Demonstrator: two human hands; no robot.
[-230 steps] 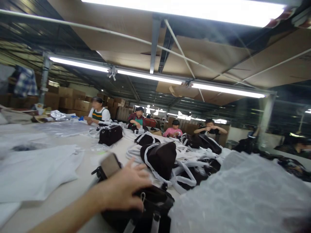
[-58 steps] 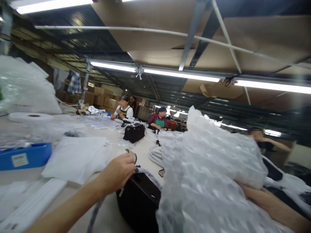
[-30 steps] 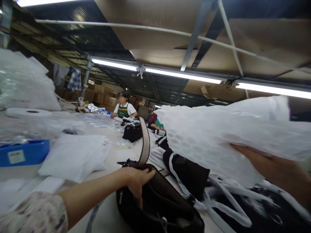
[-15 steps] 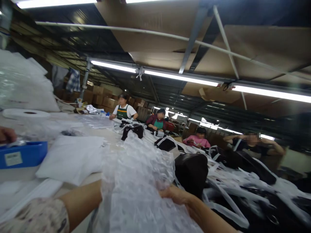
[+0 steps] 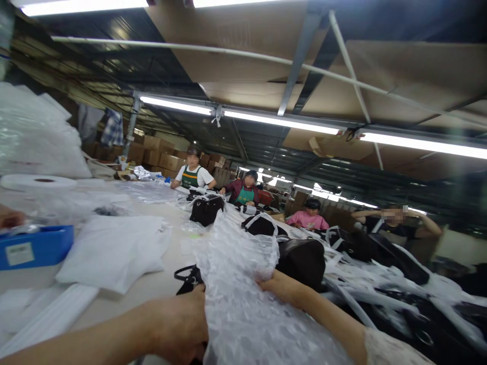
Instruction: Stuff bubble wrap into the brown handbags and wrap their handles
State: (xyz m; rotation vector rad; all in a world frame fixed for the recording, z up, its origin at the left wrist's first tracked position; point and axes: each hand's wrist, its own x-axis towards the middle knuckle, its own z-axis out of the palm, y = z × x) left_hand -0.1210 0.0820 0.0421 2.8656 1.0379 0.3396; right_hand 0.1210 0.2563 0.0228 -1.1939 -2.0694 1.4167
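Note:
A large clear sheet of bubble wrap (image 5: 236,294) fills the middle foreground, rising toward the far side of the table. My right hand (image 5: 279,285) is closed on its right edge, fingertips partly buried in the plastic. At the wrap's left edge, my left hand (image 5: 182,322) is curled around a small black bag (image 5: 190,280) whose handle sticks out above the hand. Most of that bag and the left fingertips are hidden. Just beyond my right hand sits a dark stuffed bag (image 5: 302,257).
White foam sheets (image 5: 116,248) and a blue bin (image 5: 36,247) lie to the left, with another person's hand (image 5: 10,217) at the bin. Black bags with white-wrapped straps (image 5: 403,314) crowd the right. Several people sit across the table, one in a green apron (image 5: 190,177).
My left hand has come out from behind the bubble wrap, and the black bag now shows beside it. The wrap and my right hand have shifted slightly right and up.

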